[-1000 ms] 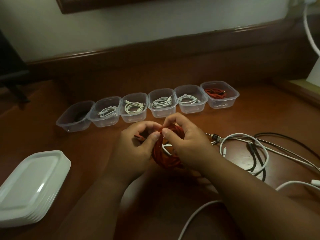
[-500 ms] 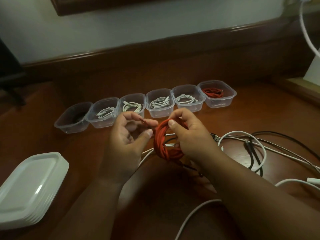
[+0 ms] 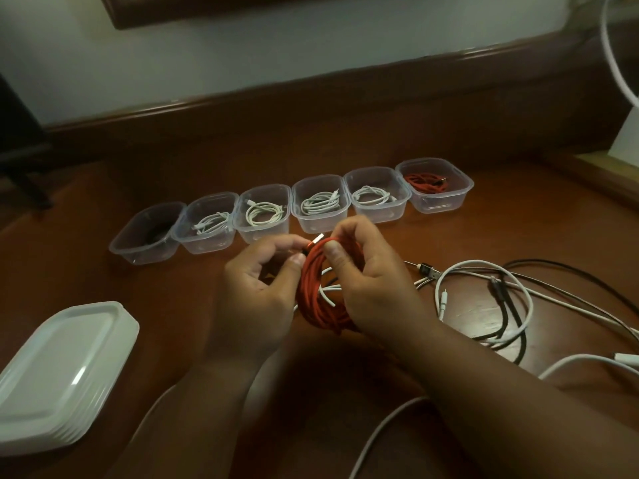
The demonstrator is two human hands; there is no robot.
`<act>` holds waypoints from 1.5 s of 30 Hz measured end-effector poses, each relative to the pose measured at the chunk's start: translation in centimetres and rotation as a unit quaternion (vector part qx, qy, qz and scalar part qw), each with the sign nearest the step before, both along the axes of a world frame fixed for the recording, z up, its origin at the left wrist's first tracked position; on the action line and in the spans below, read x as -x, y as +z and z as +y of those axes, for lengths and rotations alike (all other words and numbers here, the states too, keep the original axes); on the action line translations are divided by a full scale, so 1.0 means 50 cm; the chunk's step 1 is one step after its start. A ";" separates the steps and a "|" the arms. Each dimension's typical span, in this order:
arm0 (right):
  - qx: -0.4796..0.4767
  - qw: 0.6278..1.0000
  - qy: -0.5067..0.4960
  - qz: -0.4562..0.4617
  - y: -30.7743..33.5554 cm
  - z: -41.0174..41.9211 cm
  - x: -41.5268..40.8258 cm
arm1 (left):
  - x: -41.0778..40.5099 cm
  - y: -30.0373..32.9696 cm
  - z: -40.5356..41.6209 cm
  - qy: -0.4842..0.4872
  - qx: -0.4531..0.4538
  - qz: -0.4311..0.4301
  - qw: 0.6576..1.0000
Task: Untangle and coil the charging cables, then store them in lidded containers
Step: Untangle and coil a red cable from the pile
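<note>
**Red coil nearly done, more cables waiting**

Your right hand (image 3: 370, 281) grips the red cable coil (image 3: 316, 295) mid-bench; your left hand (image 3: 262, 281) pinches its plug end. At 12 o'clock, six containers (image 3: 439, 202) are filled, unlidded. Loose cables (image 3: 484, 299) lie at 3 o'clock, lids (image 3: 58, 375) at 8.

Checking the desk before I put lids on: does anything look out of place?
Only the loose cables right of the hands, white and black ones still tangled on the desk. The six open containers stand in a neat row, and the lids are stacked.
</note>
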State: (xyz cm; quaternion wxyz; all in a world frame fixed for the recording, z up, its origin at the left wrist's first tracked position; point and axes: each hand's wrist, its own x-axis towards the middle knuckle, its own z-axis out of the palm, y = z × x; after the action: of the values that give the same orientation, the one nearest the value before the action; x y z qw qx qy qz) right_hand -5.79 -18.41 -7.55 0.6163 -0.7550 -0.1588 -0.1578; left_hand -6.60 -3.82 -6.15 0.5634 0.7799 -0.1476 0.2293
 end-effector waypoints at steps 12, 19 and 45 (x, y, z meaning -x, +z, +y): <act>-0.095 0.991 0.022 0.090 0.014 -0.007 0.003 | 0.007 -0.004 -0.004 -0.016 -0.062 -0.023 0.998; -0.195 0.962 0.067 0.181 0.019 -0.003 0.004 | 0.012 -0.022 -0.025 0.045 -0.031 -0.022 0.998; 0.199 0.979 -0.027 0.030 0.095 0.057 0.004 | -0.004 0.046 0.034 0.088 -0.203 -0.237 0.946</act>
State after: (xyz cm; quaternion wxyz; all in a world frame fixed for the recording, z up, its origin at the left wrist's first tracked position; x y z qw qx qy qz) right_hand -5.97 -15.56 -2.81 0.4540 -0.8707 -0.1481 -0.1175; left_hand -6.38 -2.12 -3.84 0.3193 0.8109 -0.2509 0.4214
